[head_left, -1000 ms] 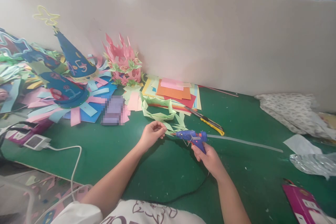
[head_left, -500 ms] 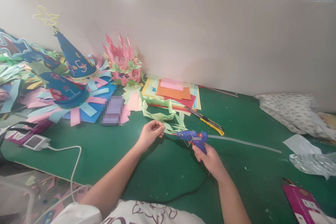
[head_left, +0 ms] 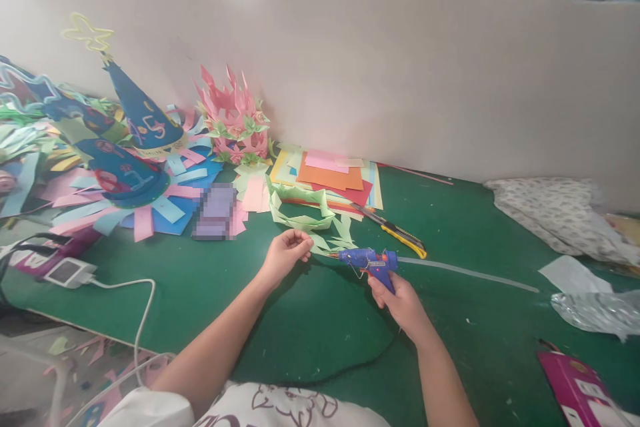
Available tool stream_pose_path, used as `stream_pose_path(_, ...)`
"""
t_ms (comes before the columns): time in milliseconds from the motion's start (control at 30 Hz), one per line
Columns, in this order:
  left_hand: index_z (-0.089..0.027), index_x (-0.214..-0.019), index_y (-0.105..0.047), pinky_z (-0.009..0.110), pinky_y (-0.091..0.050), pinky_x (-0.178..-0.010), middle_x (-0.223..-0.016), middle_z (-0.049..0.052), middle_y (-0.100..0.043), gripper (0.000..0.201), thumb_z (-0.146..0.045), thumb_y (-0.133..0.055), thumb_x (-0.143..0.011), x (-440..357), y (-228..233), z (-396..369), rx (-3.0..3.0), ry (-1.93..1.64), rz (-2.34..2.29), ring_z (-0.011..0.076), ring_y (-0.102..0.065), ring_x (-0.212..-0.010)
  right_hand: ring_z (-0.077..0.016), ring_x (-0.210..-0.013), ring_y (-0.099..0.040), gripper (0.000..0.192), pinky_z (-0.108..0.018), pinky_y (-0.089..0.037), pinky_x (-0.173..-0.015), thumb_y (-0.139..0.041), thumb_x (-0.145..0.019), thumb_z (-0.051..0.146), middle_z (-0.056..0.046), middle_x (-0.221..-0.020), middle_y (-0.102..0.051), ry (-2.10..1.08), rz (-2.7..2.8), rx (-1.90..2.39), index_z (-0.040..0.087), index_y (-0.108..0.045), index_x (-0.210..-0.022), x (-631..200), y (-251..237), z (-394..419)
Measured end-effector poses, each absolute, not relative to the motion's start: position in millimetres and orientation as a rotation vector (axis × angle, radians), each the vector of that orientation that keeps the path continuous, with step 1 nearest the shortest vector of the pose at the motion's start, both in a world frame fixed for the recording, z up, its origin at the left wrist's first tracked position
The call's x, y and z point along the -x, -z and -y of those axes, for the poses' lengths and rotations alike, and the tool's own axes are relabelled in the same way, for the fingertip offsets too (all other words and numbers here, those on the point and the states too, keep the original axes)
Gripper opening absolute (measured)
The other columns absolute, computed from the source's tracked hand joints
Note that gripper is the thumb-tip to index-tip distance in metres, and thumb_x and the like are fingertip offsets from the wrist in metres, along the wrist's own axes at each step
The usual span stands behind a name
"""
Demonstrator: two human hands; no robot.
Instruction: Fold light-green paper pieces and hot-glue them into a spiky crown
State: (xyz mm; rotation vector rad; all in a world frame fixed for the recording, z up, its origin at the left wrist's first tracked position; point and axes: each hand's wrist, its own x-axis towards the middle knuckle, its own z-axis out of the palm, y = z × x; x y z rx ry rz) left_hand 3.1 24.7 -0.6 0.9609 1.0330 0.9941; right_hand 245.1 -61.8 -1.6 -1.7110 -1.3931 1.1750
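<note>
My left hand (head_left: 289,253) is closed in a pinch on a light green paper leaf (head_left: 319,246), whose tip points toward the glue gun's nozzle. A blue hot glue gun (head_left: 363,258) is gripped in my right hand (head_left: 400,303), nozzle to the left. From its back a long clear glue stick (head_left: 465,271) sticks out to the right. Just beyond my hands lies a folded light green paper crown (head_left: 303,213), with more green paper leaves (head_left: 343,232) beside it. Whether the nozzle touches the held leaf, I cannot tell.
A yellow utility knife (head_left: 403,239) and stacked coloured paper (head_left: 333,177) lie beyond the gun. Blue cone hats (head_left: 140,110), a pink paper crown (head_left: 233,113) and a phone (head_left: 215,211) occupy the left. A power strip (head_left: 575,380) and plastic wrap (head_left: 597,310) are at right.
The glue gun and my right hand have shifted slightly to the right. My left hand stays almost where it was, still pinching.
</note>
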Motion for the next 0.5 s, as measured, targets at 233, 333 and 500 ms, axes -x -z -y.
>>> stream_pose_path(233, -0.014, -0.075, -0.058, 0.021, -0.045, -0.052, -0.065, -0.002, -0.055, 0.035, -0.043, -0.074, -0.063, -3.1, 0.7, -25.5, -0.942, -1.011, -1.016, 0.0081, -0.053, -0.055, -0.0138, -0.049, -0.046, 0.045, -0.027, -0.037, -0.051, -0.056, -0.076, 0.061, 0.003, -0.052, -0.048, -1.182, 1.276, 1.707, 0.017, -0.058, -0.087, -242.5, -2.4, 60.5)
stream_pose_path(333, -0.015, -0.075, -0.058, 0.021, -0.045, -0.052, -0.065, -0.002, -0.055, 0.034, -0.042, -0.075, -0.063, -3.1, -0.1, -25.1, -0.937, -1.013, -0.993, 0.0075, -0.053, -0.055, -0.0137, -0.049, -0.046, 0.044, -0.027, -0.039, -0.051, -0.059, -0.075, 0.058, 0.004, -0.053, -0.049, -1.117, 1.151, 1.655, 0.019, -0.055, -0.095, -242.0, -0.7, 58.8)
stream_pose_path(500, -0.014, -0.075, -0.058, 0.020, -0.045, -0.052, -0.065, -0.002, -0.055, 0.033, -0.041, -0.074, -0.065, -2.6, -1.1, -24.1, -0.964, -0.991, -0.962, 0.0072, -0.052, -0.055, -0.0173, -0.062, -0.056, 0.044, -0.027, -0.044, -0.057, -0.057, -0.075, 0.060, -0.004, -0.072, -0.062, -0.787, 1.019, 1.748, 0.020, -0.056, -0.093, -248.2, 1.0, 55.2)
